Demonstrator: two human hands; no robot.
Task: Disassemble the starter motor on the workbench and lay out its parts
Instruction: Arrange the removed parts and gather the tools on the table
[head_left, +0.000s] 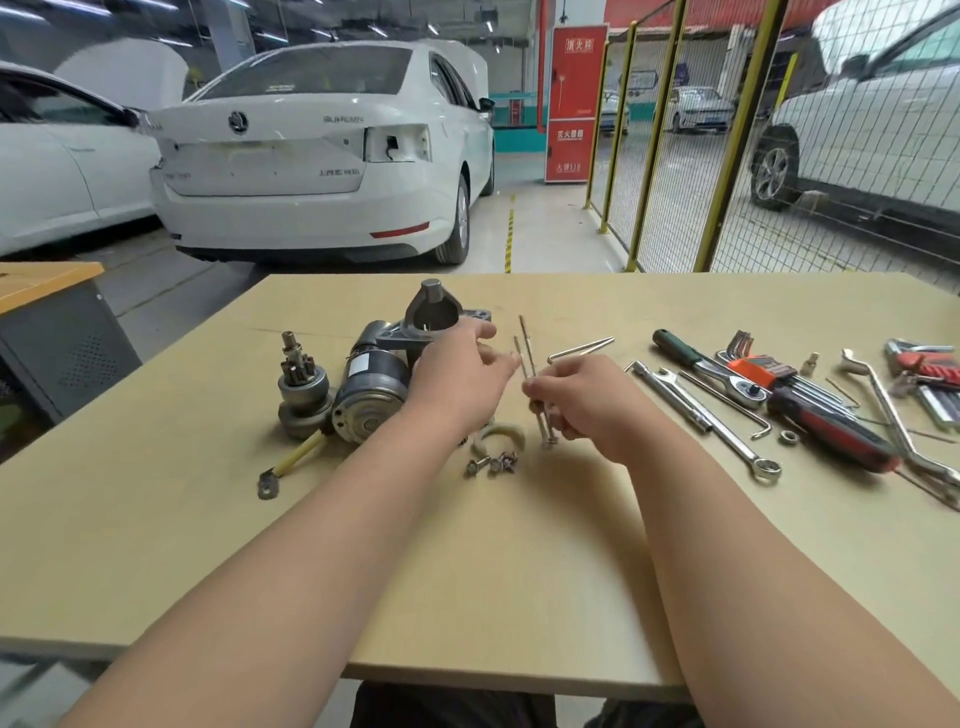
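Bolts (530, 364) first: two long ones, pinched together between thumb and fingertips of my right hand (587, 405), shafts leaning toward twelve o'clock, heads hanging low just above the surface (519, 571). My left hand (457, 379) is loosely spread and grips nothing. Its fingertips reach toward the shorter bolt's tip, and I cannot tell whether they touch it.

The motor (371, 389) lies on its side at ten o'clock from my hands. The housing (434, 317) sits just beyond it at eleven and the pinion (301, 384) stands at the motor's nine. So the starter is already apart, I'd say, and these bolts need a spot in the layout.

Now the risks. Two smooth rods in one pinch can scissor, and one could slip free, roll and drop off the surface. The screws (491, 464) and the white piece (501, 434) lie right under my wrists at six o'clock, so a careless forearm would scatter them. If I set the bolts down toward three o'clock they'd get lost among the tools: hex key (579, 348), spanner (717, 421), ratchet (706, 366), screwdriver (831, 426) and a loose nut (788, 437).

The surface itself is a pale wooden board, with a yellow cable (291, 460) trailing from the motor toward seven. Beyond it is a garage: a white car (322, 150) at eleven, a red cabinet (575, 104) at twelve and a yellow mesh fence (727, 156) at one.
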